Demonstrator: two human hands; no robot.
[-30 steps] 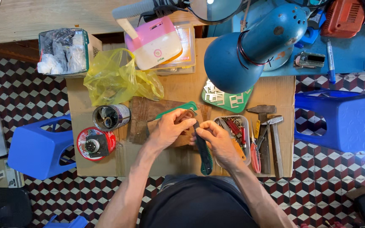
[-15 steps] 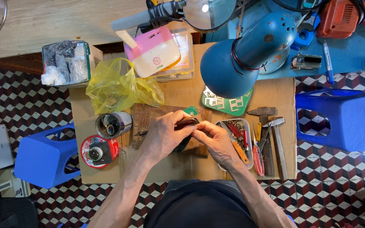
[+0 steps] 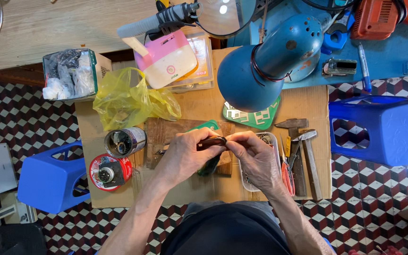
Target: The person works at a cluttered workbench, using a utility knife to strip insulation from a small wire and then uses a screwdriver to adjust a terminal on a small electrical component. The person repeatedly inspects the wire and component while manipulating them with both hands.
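Lying beside the right hand, a white tray holds small metal parts.

tin left of hands, hammers right

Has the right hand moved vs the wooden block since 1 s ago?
Yes. The right hand has gone up and slightly left over the wooden block, now meeting the left hand on the small dark object.

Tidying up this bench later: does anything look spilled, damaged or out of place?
Nothing spilled. The blue lamp shade shows rust spots, and the yellow plastic bag lies crumpled on the worktop.
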